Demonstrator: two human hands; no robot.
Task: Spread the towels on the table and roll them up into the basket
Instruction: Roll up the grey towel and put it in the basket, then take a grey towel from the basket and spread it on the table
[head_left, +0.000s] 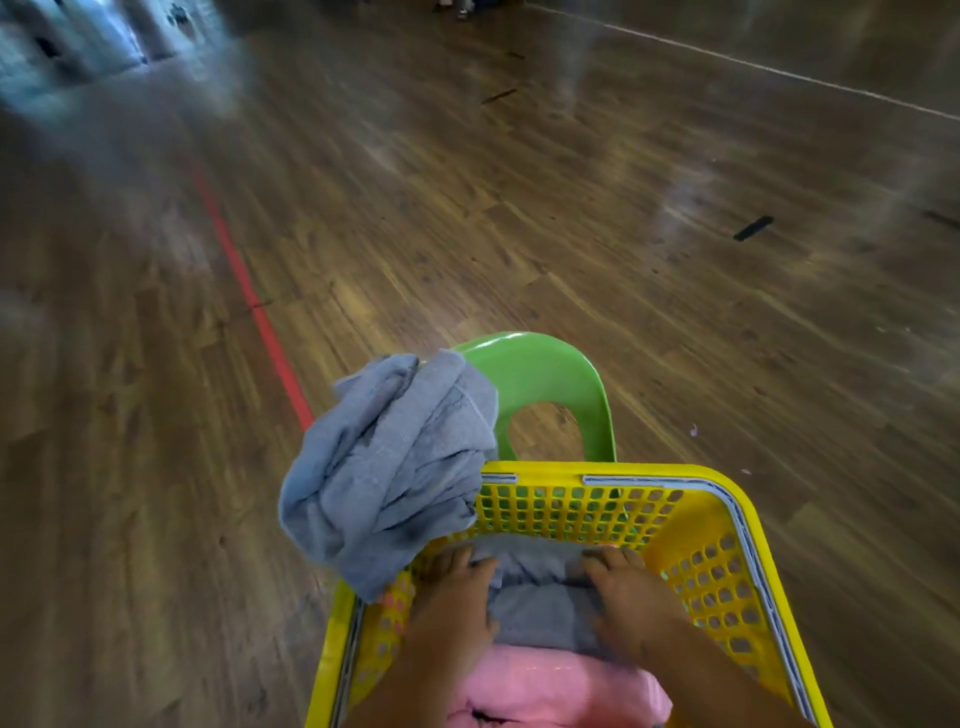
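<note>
Gripping inner grey towel (540, 608) — left hand (457, 592), right hand (631, 590).

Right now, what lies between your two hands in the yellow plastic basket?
In the head view, a grey cloth towel fills the gap between the left hand and right hand; both grip it.

We reach both forearms forward and down, side by side. Our left hand (457, 584) and right hand (631, 590) lie backs up, a gap between them, the fingers (605, 560) of each curled down into the grey towel (540, 613).
</note>
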